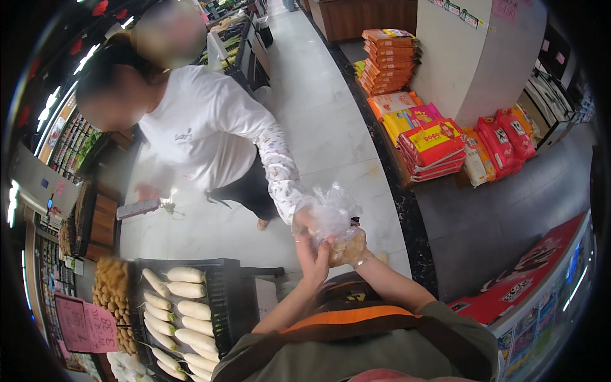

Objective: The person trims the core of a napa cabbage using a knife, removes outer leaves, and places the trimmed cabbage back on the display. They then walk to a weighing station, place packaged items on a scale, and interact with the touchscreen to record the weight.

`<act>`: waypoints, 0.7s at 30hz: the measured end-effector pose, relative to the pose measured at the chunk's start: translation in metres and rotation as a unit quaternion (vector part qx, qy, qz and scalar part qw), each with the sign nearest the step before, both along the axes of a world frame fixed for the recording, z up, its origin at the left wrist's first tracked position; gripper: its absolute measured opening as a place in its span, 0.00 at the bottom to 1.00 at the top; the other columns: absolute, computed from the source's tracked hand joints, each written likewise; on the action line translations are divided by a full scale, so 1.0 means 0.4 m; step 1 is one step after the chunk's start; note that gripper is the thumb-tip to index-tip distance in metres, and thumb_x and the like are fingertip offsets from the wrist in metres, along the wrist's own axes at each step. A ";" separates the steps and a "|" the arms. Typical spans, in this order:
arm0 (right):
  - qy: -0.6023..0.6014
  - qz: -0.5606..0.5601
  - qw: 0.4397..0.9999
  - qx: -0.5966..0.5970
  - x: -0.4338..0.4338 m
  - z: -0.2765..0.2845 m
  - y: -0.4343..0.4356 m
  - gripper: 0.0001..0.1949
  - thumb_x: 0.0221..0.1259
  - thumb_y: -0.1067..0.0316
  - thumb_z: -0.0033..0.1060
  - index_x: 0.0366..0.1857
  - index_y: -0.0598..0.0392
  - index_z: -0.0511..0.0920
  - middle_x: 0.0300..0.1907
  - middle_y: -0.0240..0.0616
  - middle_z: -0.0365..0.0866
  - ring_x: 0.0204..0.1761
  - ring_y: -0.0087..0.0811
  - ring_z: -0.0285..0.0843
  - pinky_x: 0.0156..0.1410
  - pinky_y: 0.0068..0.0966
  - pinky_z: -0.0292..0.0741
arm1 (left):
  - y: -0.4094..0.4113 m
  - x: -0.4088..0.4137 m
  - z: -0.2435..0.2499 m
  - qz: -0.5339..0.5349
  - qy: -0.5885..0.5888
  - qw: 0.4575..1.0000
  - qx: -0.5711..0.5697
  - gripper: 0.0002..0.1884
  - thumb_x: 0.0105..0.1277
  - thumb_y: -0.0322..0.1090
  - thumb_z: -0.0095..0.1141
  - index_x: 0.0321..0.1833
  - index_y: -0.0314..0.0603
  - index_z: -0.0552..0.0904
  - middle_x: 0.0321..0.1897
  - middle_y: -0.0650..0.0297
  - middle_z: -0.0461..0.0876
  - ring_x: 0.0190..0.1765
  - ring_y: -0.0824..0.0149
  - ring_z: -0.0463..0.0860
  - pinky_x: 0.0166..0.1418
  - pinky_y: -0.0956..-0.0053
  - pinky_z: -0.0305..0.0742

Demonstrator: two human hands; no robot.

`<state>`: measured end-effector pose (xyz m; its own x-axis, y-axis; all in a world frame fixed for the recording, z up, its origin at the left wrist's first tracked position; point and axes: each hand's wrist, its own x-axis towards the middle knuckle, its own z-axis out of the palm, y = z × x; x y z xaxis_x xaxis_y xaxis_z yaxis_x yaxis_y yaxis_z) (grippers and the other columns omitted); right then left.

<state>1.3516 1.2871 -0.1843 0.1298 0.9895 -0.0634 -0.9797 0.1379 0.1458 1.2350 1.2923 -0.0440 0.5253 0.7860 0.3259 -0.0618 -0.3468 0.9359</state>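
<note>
A clear plastic bag (347, 246) with yellowish-brown contents is between my two hands, in front of my body. My left hand (312, 255) grips its near left side, thumb on the plastic. Most of my right hand (363, 253) is hidden behind the bag, which it supports from the right; a bracelet is on that wrist. A person in a white top (205, 119) stands across from me and reaches an arm in a floral sleeve (281, 172) to the bag. That person's hand touches its crumpled upper plastic (334, 210), close to my left hand.
White radishes (193, 310) lie in a black crate (229, 305) at lower left, beside potatoes (112, 286) and pink price signs (86, 324). Stacked packaged sacks (432, 143) stand by a pillar at right. A red-sided freezer (525, 277) is at lower right.
</note>
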 end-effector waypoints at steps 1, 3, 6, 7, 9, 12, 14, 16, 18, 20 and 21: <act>-0.020 -0.037 0.999 0.001 0.014 0.075 -0.074 0.23 0.74 0.50 0.39 0.59 0.55 0.73 0.55 0.44 0.78 0.58 0.40 0.76 0.69 0.39 0.70 | -0.019 0.020 -0.002 -0.009 -0.059 0.996 -0.072 0.25 0.65 0.29 0.54 0.63 0.27 0.67 0.60 0.46 0.70 0.64 0.52 0.71 0.69 0.58 0.63; 0.009 -0.079 0.995 0.067 0.069 0.137 -0.142 0.25 0.74 0.49 0.36 0.61 0.57 0.72 0.59 0.47 0.77 0.61 0.45 0.75 0.71 0.43 0.68 | -0.033 0.074 -0.016 -0.026 -0.068 0.992 -0.107 0.25 0.67 0.29 0.51 0.65 0.28 0.65 0.60 0.52 0.71 0.63 0.58 0.70 0.69 0.63 0.63; 0.073 -0.077 0.994 -0.033 0.169 0.192 -0.155 0.15 0.73 0.57 0.44 0.47 0.57 0.76 0.47 0.45 0.81 0.49 0.43 0.79 0.59 0.41 0.75 | -0.061 0.183 -0.007 0.045 -0.112 0.992 -0.037 0.21 0.70 0.30 0.46 0.64 0.27 0.67 0.60 0.54 0.71 0.62 0.58 0.71 0.68 0.65 0.64; 0.086 -0.097 0.989 -0.077 0.209 0.225 -0.146 0.16 0.73 0.56 0.45 0.48 0.58 0.76 0.47 0.47 0.82 0.49 0.42 0.81 0.59 0.41 0.76 | -0.063 0.196 -0.024 0.023 -0.075 0.991 -0.106 0.21 0.71 0.30 0.46 0.64 0.26 0.69 0.59 0.53 0.74 0.61 0.59 0.73 0.65 0.67 0.67; 0.006 -0.109 0.987 -0.121 0.289 0.133 -0.154 0.16 0.73 0.56 0.46 0.45 0.59 0.77 0.42 0.46 0.83 0.47 0.41 0.82 0.58 0.41 0.78 | -0.039 0.218 -0.076 -0.015 -0.006 0.970 -0.242 0.20 0.74 0.30 0.45 0.64 0.24 0.71 0.56 0.53 0.79 0.60 0.62 0.76 0.60 0.70 0.73; 0.004 -0.100 0.993 -0.069 0.402 0.218 -0.149 0.17 0.73 0.56 0.46 0.41 0.60 0.79 0.37 0.45 0.84 0.44 0.41 0.84 0.57 0.41 0.79 | -0.017 0.286 -0.156 -0.013 0.034 0.950 -0.310 0.20 0.74 0.32 0.46 0.64 0.26 0.71 0.55 0.53 0.80 0.59 0.60 0.77 0.58 0.69 0.74; -0.001 -0.102 0.987 -0.126 0.477 0.290 -0.127 0.17 0.73 0.56 0.46 0.38 0.60 0.80 0.34 0.44 0.84 0.42 0.40 0.85 0.56 0.41 0.80 | -0.008 0.348 -0.207 0.017 0.062 0.958 -0.279 0.21 0.74 0.33 0.46 0.65 0.27 0.72 0.54 0.52 0.80 0.58 0.59 0.78 0.57 0.68 0.75; -0.024 -0.098 0.987 -0.128 0.555 0.304 -0.099 0.19 0.74 0.55 0.44 0.40 0.63 0.79 0.36 0.45 0.84 0.44 0.41 0.84 0.57 0.40 0.79 | 0.014 0.419 -0.265 0.045 0.088 0.966 -0.238 0.21 0.74 0.35 0.47 0.65 0.29 0.72 0.54 0.52 0.80 0.57 0.58 0.79 0.56 0.67 0.76; -0.035 -0.096 0.978 -0.181 0.629 0.291 -0.052 0.20 0.75 0.54 0.42 0.42 0.63 0.78 0.39 0.45 0.84 0.46 0.41 0.84 0.58 0.40 0.79 | 0.049 0.493 -0.326 0.071 0.104 0.971 -0.201 0.21 0.74 0.36 0.47 0.65 0.30 0.72 0.53 0.52 0.80 0.56 0.57 0.80 0.55 0.66 0.77; -0.057 -0.114 0.964 -0.233 0.710 0.264 0.003 0.22 0.76 0.52 0.39 0.43 0.63 0.77 0.42 0.46 0.83 0.46 0.40 0.83 0.58 0.40 0.79 | 0.113 0.586 -0.381 0.081 0.115 0.975 -0.169 0.21 0.74 0.38 0.48 0.65 0.31 0.72 0.52 0.52 0.80 0.55 0.56 0.81 0.54 0.65 0.79; -0.076 -0.130 0.954 -0.257 0.754 0.244 0.037 0.23 0.77 0.52 0.36 0.42 0.64 0.77 0.43 0.47 0.83 0.46 0.40 0.83 0.57 0.39 0.79 | 0.153 0.642 -0.395 0.084 0.114 0.978 -0.156 0.21 0.74 0.38 0.48 0.65 0.32 0.73 0.52 0.52 0.80 0.55 0.56 0.81 0.53 0.64 0.79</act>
<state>1.6534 1.3020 -0.0868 0.4140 0.7652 -0.4929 -0.9066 0.3950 -0.1482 1.4919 1.3536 -0.2019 0.4109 0.9101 -0.0542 0.1943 -0.0293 0.9805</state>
